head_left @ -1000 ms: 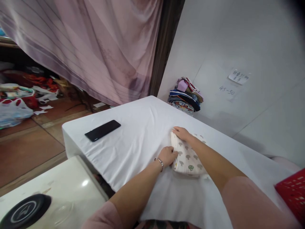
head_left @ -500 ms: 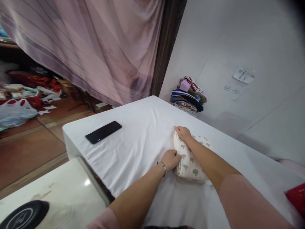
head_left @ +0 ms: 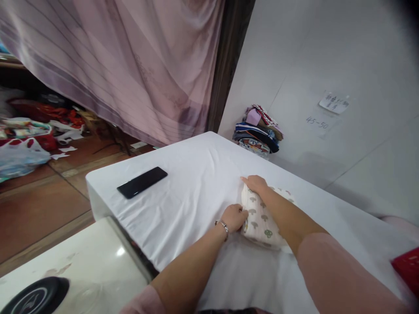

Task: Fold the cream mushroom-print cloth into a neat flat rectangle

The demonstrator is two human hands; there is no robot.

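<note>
A cream folded cloth (head_left: 260,216) printed with grey-brown mushrooms and one green figure lies on the white-covered table (head_left: 186,187). Whether it is a garment or a plain cloth I cannot tell. My left hand (head_left: 234,218), with a bracelet at the wrist, pinches its left edge with curled fingers. At its far left corner my right hand (head_left: 257,184) grips the cloth, thumb pointing left and the other fingers partly hidden. My right forearm crosses over the cloth and covers part of its right side.
A black phone (head_left: 142,182) lies on the table's left part. Stacked clothes (head_left: 258,133) stand by the wall beyond the far edge. At lower left is a pale surface (head_left: 85,248) with a round black object (head_left: 37,296). Something red (head_left: 407,268) sits at the right edge.
My right hand has shifted slightly right and nearer with the far corner of the cloth, whose left edge now slants more. My left hand has barely moved.
</note>
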